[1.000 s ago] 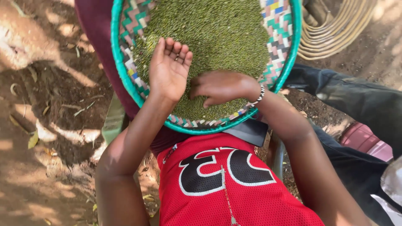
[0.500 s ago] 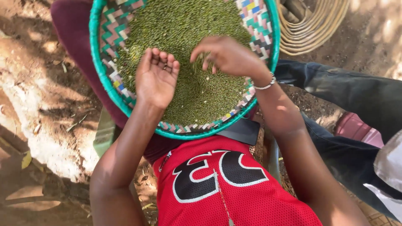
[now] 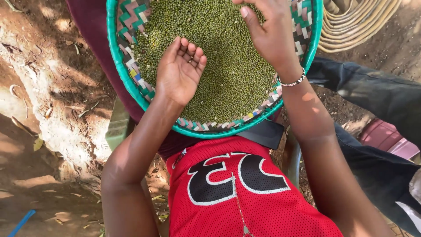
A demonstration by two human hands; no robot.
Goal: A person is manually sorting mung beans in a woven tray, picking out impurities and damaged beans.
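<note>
A round woven basket with a teal rim [image 3: 127, 83] rests on my lap, filled with small green grains [image 3: 228, 66]. My left hand [image 3: 180, 72] lies palm up over the grains near the basket's left side, fingers slightly curled, with a few grains in the palm. My right hand [image 3: 269, 35] hovers palm down over the grains toward the far right, fingers bent and loosely apart; a beaded bracelet [image 3: 293, 81] circles its wrist. I cannot see anything gripped in the right hand.
I wear a red shirt [image 3: 237, 193]. A coiled straw-coloured woven basket [image 3: 359, 26] lies at the top right. Another person's dark-trousered leg [image 3: 377, 101] and a pink object [image 3: 388, 136] are on the right. Bare earth with dry leaves [image 3: 48, 109] is on the left.
My right hand has lifted from the near part of the grains and moved toward the far side of the basket. My left hand stays palm up. The camera has come closer.
</note>
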